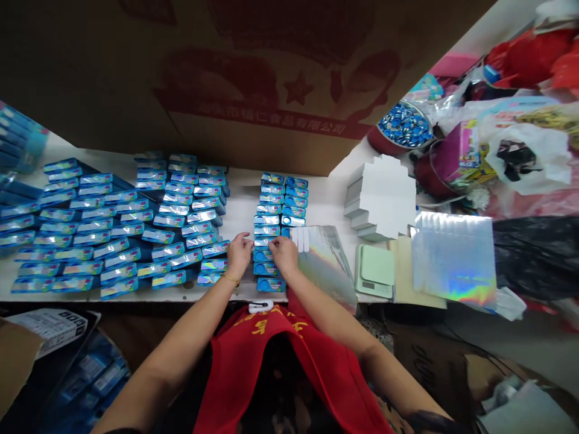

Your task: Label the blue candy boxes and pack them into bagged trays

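Two columns of small blue boxes (270, 284) stand on the white table in front of me. The upper boxes of the left column have shiny tops; lower ones show a round blue shape. My right hand (284, 254) pinches at the right end of a shiny sticker (262, 242) lying across one box. Just left of the same box is my left hand (239, 256), its thumb and forefinger slightly apart with nothing visible between them. A silvery sticker sheet (323, 265) with a few pale strips at its top corner lies partly under my right wrist.
Many more blue boxes (122, 253) fill the table's left side. A large cardboard carton (253, 138) stands at the back. To the right are stacked white cards (384, 196), a green scale (375, 270), holographic sheets (455, 259) and a bucket of small blue-and-silver pieces (404, 125).
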### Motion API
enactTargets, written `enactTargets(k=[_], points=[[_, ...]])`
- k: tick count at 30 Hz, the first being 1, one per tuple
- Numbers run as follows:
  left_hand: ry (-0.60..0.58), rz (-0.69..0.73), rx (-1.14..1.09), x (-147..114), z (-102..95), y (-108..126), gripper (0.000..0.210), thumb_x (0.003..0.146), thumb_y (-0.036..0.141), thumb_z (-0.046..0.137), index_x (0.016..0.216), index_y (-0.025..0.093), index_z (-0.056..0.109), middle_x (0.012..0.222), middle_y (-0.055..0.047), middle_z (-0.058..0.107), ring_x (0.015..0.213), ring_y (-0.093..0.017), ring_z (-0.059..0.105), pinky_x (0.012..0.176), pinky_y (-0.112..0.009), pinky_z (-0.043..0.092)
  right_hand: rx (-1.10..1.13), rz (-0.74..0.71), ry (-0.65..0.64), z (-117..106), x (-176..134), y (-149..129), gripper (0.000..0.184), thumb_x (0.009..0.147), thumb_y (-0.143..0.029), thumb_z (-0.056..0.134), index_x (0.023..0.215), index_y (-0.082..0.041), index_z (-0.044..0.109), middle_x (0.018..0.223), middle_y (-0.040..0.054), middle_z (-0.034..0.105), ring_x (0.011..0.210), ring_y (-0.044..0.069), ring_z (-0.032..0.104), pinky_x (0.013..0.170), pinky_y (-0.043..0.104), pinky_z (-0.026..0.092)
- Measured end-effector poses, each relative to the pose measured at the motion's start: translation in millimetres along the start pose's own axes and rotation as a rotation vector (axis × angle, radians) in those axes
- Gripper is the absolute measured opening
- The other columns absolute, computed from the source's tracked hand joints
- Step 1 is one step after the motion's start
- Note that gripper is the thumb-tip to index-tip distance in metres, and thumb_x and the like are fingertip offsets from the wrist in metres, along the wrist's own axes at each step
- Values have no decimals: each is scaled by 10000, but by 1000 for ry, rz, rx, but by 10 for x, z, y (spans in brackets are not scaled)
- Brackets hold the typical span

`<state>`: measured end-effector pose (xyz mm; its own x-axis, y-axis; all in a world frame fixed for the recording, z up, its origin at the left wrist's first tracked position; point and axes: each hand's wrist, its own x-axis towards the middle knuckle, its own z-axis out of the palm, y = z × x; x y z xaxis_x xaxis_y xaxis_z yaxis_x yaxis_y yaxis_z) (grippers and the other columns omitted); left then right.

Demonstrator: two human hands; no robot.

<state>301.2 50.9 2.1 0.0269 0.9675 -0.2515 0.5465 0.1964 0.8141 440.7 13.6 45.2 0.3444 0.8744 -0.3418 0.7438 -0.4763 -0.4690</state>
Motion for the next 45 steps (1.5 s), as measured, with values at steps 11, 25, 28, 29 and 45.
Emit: enactTargets(k=[11, 25, 28, 29, 45], points=[[64, -2, 35, -11, 29, 40, 261, 754, 183, 484, 988, 159, 596, 807, -62, 653, 711, -179, 625, 686, -295, 475, -441, -457, -190, -187, -140, 217, 470, 847, -166, 384, 1304, -262, 437, 1020, 91, 586, 851, 207, 553, 739, 314, 395], [-182, 462, 576, -34, 883, 1041, 164, 749, 252, 597, 901, 197, 623, 918, -98, 610, 949, -279, 496, 818, -400, 325, -318, -456, 8, -767, 578, 1281, 305, 898, -294, 422, 1158, -270, 581, 1174, 42, 580, 1025, 201, 487, 850, 322, 337], [-166, 433, 561, -52, 937, 1079, 97, 782, 250, 552, 822, 204, 627, 889, -79, 628, 922, -255, 509, 796, -385, 322, -325, -532, 33, -691, 501, 1359, 308, 908, -285, 407, 1158, -248, 583, 1160, 60, 593, 1006, 199, 505, 836, 322, 341], [-158, 413, 558, -68, 936, 1098, 99, 787, 257, 544, 801, 205, 628, 885, -73, 633, 916, -250, 512, 786, -379, 324, -309, -563, 42, -687, 469, 1392, 296, 906, -277, 413, 1131, -240, 601, 1145, 64, 601, 996, 197, 513, 835, 322, 345], [-90, 433, 273, -184, 994, 1178, 113, 774, 247, 547, 706, 186, 613, 777, -34, 637, 793, -186, 541, 741, -309, 386, -144, -823, 158, -1085, 436, 1621, 207, 888, -258, 445, 943, -198, 636, 1077, 75, 630, 945, 194, 546, 832, 348, 399]])
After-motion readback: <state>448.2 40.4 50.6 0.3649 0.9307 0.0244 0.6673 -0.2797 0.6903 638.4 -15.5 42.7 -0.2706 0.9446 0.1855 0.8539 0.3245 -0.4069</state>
